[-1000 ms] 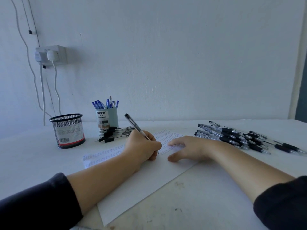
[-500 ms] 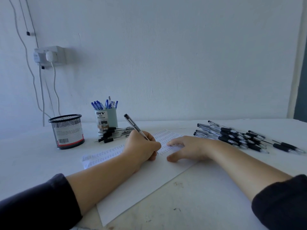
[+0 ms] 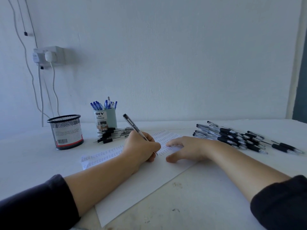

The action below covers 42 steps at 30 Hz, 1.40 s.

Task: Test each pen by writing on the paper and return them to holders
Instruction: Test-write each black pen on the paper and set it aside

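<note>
My left hand (image 3: 141, 148) grips a clear black-capped pen (image 3: 132, 127), its tip down on the white paper (image 3: 146, 185) that carries rows of small marks. My right hand (image 3: 186, 148) lies flat on the paper just right of the pen tip, fingers straight. A pile of black-grip pens (image 3: 240, 138) lies on the table to the right. Behind my left hand stands a teal holder (image 3: 105, 120) full of blue pens, with several black-capped pens (image 3: 111, 134) lying at its foot. A black mesh holder (image 3: 66, 131) stands at the left.
The white table (image 3: 207, 205) has scuff marks near its front. A wall socket (image 3: 48, 55) with a plug and hanging cables is on the wall at the back left. A dark door edge (image 3: 300, 90) shows at the far right.
Hands and pen stay in nearly the same place; the pen shifts very slightly on the paper while the right hand keeps pressing the sheet.
</note>
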{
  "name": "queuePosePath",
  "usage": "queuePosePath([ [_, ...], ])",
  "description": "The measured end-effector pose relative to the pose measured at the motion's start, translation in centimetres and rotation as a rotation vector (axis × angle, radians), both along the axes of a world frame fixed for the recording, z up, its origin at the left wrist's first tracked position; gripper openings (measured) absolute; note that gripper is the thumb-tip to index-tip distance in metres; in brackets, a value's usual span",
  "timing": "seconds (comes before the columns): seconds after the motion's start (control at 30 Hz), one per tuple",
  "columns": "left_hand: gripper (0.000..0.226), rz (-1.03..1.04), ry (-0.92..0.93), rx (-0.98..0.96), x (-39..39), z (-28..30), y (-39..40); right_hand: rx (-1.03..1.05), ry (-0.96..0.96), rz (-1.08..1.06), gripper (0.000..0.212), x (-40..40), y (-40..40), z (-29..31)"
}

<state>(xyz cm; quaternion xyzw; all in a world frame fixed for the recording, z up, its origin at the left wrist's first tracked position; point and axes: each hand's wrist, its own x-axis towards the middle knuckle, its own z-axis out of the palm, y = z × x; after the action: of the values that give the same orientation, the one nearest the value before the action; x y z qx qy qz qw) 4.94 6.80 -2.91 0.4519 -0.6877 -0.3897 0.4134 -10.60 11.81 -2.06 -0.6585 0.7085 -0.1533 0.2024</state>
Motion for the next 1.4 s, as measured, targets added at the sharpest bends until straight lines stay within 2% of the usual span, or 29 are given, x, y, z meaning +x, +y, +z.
queuePosePath([
  [1.4, 0.013, -0.023, -0.014, -0.026, -0.09, -0.15, 0.08, 0.002, -0.015, 0.003, 0.069, -0.31, -0.40, -0.30],
])
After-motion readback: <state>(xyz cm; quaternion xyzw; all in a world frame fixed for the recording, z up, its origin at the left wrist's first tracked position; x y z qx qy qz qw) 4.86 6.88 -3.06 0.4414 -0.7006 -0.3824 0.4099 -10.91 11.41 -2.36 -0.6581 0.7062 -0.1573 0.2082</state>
